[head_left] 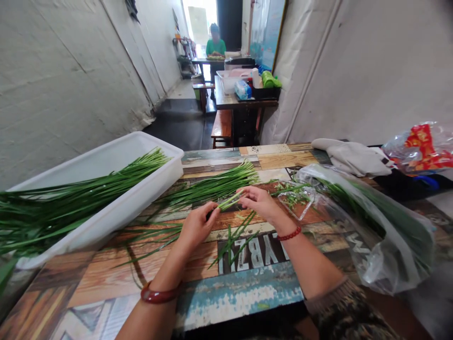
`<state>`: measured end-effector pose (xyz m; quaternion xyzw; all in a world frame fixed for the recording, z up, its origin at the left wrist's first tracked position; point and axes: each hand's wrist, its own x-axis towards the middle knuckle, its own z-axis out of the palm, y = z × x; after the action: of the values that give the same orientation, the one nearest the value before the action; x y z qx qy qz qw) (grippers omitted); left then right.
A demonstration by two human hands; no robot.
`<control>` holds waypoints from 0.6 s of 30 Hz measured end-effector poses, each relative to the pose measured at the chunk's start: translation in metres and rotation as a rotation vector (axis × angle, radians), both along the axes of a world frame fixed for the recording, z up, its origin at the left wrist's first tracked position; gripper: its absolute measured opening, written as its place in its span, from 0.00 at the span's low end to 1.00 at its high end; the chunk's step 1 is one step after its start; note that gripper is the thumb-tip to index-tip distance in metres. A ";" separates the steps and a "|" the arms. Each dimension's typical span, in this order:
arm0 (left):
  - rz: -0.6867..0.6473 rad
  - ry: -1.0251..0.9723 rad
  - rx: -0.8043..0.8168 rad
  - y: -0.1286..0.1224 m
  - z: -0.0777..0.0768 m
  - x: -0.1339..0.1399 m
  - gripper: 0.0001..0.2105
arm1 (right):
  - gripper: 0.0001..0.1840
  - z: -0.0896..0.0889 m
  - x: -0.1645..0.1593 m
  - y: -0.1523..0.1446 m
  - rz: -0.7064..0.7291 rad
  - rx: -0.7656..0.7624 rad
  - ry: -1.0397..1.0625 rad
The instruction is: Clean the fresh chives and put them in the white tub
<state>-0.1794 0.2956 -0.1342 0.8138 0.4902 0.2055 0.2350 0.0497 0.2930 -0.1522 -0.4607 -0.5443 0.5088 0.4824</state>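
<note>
Between my two hands a few green chives (229, 202) are stretched, their pale ends toward the right. My left hand (201, 221) is closed around their stalks, and the long leaves trail out to the left below it. The fingers of my right hand (260, 202) pinch at the pale ends. Just behind the hands lies a loose pile of chives (215, 184) on the table. Several short cut-looking leaves (235, 243) are scattered in front of my right hand.
A white plastic tub (141, 141) of chives stands at the left. On the right are a clear plastic bag (396, 255) with more greens, small trimmings (295, 198), a pale cloth (354, 156) and a red-printed wrapper (421, 146). A person in green (215, 46) sits at a far table.
</note>
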 end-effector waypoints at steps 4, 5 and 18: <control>-0.021 0.028 0.012 -0.001 0.001 0.000 0.15 | 0.14 0.004 -0.011 -0.002 -0.028 0.001 0.103; -0.027 0.046 0.018 -0.002 0.002 0.000 0.14 | 0.15 0.006 -0.011 -0.004 -0.046 0.020 0.102; -0.116 0.342 0.358 -0.010 0.012 0.009 0.13 | 0.12 0.003 -0.018 -0.009 0.033 0.127 -0.139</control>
<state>-0.1709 0.2855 -0.1225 0.8921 0.4311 0.1347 0.0121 0.0319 0.2835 -0.1490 -0.4542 -0.6150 0.4479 0.4635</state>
